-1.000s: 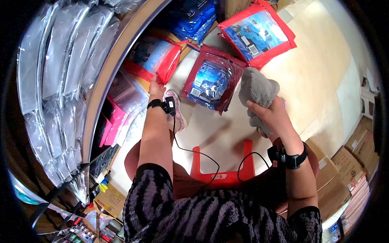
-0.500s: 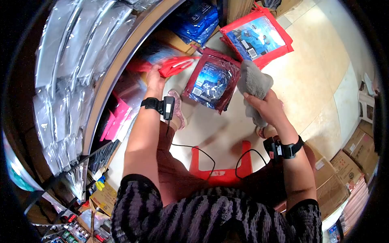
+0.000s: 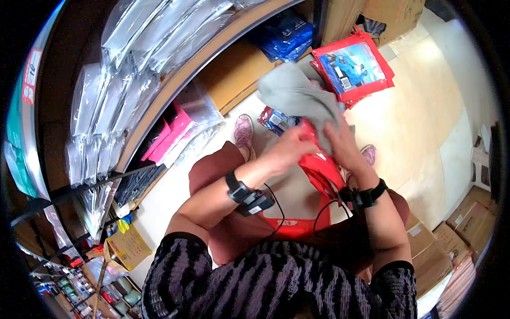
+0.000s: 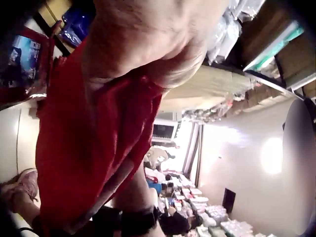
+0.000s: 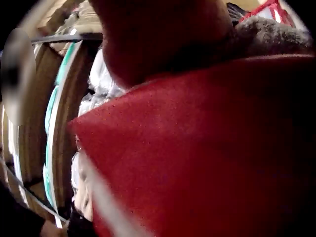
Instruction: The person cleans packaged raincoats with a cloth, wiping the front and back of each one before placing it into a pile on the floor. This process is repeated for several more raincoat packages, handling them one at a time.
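In the head view my left hand grips a red fabric package, drawn in over the lap. The left wrist view shows that package's red cloth side hanging below the hand. Right beside it, my right hand holds a fluffy grey cloth, blurred and spread out past the fingers. Red fabric fills most of the right wrist view, close under the hand, with a bit of the grey cloth behind. Beneath the cloth a maroon package on the floor is mostly hidden.
Another red package with a picture card lies on the floor ahead. Blue packages and pink items sit on the low shelf at left, under clear-wrapped grey packs. Cardboard boxes stand at right; a red stool is below.
My left hand has lifted the red package off the low shelf and brought it right, to the lap. The grey cloth in my right hand has swung left over the maroon package.
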Demonstrator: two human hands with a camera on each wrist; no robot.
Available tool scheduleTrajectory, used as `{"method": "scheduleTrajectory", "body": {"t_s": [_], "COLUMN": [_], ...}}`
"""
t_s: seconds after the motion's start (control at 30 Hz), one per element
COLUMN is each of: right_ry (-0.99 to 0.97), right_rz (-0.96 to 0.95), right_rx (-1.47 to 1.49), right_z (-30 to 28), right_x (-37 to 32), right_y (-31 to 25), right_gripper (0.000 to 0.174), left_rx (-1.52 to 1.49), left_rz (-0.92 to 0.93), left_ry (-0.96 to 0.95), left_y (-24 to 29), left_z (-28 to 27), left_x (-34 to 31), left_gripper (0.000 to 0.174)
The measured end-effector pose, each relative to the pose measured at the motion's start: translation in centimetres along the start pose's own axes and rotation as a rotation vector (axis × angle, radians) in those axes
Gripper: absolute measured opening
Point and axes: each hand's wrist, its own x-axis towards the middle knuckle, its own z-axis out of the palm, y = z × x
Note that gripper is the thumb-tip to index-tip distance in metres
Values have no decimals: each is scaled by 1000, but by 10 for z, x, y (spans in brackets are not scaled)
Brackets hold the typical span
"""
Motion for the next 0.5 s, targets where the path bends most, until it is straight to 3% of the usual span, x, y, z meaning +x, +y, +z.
{"method": "scheduleTrajectory", "body": {"t_s": [0.03,0.17,0.27,0.4,0.5], "right_ry": [-25,-146,-164,-218,-148], "right_rz": [81,407,504,636,576], "right_rx": [139,197,239,524,658], "right_z": [-9,-24,-22,-20,-6], "right_x": [5,6,7,0,-12], "right_y": [-2,3,18,29,12], "right_gripper": [66,67,67,61,63], "left_rx": [83,-138,-247,-433,-480], "left_rz": [53,157,138,213,301], "left_ry": [-36,-30,38,217,248], "left_y": [8,20,18,33,30], "left_z": [6,4,-6,-19,-38], "left_x": [0,11,17,20,30], "left_gripper": [23,23,25,23,24]}}
